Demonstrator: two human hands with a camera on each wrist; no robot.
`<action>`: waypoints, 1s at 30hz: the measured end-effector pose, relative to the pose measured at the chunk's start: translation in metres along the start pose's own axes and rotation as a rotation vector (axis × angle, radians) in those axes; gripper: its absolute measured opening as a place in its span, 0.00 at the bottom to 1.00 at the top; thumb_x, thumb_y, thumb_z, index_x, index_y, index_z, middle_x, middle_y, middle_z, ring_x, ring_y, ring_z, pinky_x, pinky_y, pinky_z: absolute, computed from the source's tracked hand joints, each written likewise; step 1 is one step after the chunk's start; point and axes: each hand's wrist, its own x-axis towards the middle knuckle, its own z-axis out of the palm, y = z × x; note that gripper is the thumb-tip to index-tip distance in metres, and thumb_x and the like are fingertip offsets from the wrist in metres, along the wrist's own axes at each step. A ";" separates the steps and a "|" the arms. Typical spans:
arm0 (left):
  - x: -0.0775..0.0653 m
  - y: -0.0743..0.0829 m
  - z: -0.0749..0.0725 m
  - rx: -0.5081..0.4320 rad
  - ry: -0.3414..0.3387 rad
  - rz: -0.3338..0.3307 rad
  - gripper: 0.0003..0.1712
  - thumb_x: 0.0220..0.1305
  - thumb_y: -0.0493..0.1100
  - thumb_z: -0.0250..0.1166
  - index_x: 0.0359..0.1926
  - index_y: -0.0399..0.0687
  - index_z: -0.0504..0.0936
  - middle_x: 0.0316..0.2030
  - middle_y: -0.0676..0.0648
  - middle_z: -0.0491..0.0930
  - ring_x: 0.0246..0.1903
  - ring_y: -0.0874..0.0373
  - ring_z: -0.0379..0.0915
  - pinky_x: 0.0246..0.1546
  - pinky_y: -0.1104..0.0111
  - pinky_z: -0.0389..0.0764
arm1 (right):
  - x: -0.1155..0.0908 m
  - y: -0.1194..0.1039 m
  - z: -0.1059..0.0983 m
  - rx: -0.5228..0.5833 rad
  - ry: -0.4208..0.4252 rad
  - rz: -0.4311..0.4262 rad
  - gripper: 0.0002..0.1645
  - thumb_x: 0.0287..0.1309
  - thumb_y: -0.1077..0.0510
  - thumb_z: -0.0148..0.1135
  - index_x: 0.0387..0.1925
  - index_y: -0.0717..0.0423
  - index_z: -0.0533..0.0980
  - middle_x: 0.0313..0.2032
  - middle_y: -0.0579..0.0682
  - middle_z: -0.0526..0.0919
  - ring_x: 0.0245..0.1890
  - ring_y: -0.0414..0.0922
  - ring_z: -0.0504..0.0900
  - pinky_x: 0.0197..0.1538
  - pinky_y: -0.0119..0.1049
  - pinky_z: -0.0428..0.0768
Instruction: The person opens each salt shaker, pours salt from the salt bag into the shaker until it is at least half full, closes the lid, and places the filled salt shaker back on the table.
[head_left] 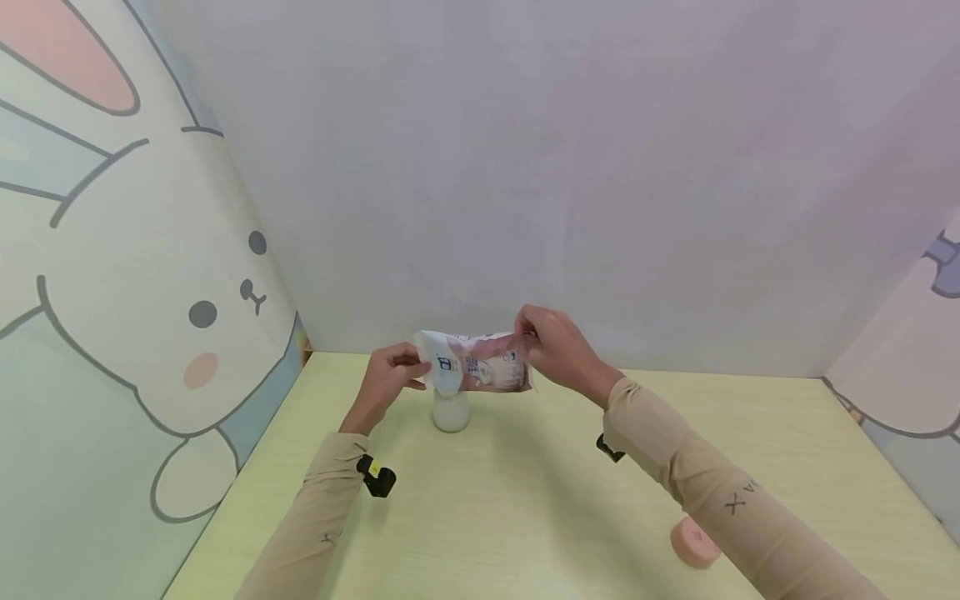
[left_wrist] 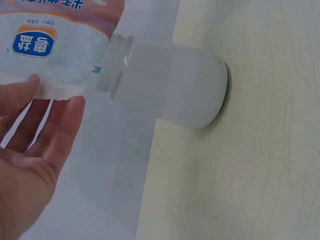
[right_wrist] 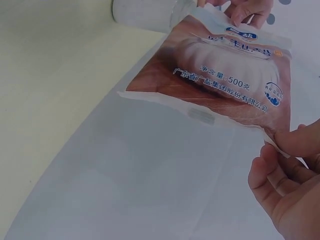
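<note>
A salt bag [head_left: 483, 364], printed in brown and pale blue, is held sideways between both hands above the back of the table. My left hand [head_left: 390, 375] pinches the pale end of the bag. In the left wrist view, that hand [left_wrist: 37, 145] has its thumb on the print and its fingers behind. At the other end, my right hand [head_left: 558, 342] pinches a bottom corner, raised a little higher. A glass jar [left_wrist: 170, 82] with whitish contents stands upright on the table. The bag's pale end lies at the jar's mouth; whether salt is flowing is hidden.
A round pink lid [head_left: 694, 543] lies on the pale yellow table [head_left: 480, 517] near the right forearm. A plain grey wall [head_left: 480, 167] rises behind the table. A wall with a painted rabbit [head_left: 150, 317] borders the left side.
</note>
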 end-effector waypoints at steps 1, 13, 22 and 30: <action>0.002 -0.004 0.000 -0.001 0.003 -0.001 0.10 0.60 0.32 0.64 0.41 0.30 0.80 0.38 0.33 0.80 0.41 0.36 0.77 0.38 0.48 0.81 | 0.000 0.000 0.000 0.000 0.002 -0.003 0.09 0.55 0.71 0.53 0.26 0.57 0.73 0.23 0.47 0.75 0.22 0.42 0.67 0.25 0.35 0.69; 0.002 -0.006 0.000 0.021 0.030 0.004 0.06 0.59 0.33 0.65 0.38 0.36 0.81 0.35 0.39 0.81 0.36 0.48 0.79 0.35 0.55 0.84 | 0.000 0.000 -0.001 0.006 -0.013 0.007 0.09 0.54 0.73 0.53 0.26 0.57 0.73 0.23 0.48 0.75 0.22 0.42 0.67 0.25 0.35 0.69; 0.003 -0.009 0.000 0.028 0.024 0.009 0.06 0.59 0.34 0.65 0.38 0.36 0.81 0.35 0.39 0.81 0.35 0.48 0.79 0.32 0.60 0.84 | 0.000 -0.001 -0.002 -0.002 -0.018 0.006 0.09 0.55 0.72 0.53 0.27 0.57 0.73 0.24 0.48 0.75 0.22 0.42 0.67 0.26 0.35 0.69; 0.003 -0.008 0.001 0.017 0.023 0.013 0.05 0.59 0.34 0.65 0.37 0.36 0.81 0.35 0.39 0.81 0.36 0.48 0.79 0.32 0.60 0.84 | 0.000 -0.001 -0.004 -0.017 -0.019 -0.003 0.08 0.55 0.72 0.54 0.27 0.57 0.73 0.24 0.48 0.76 0.23 0.42 0.68 0.26 0.35 0.70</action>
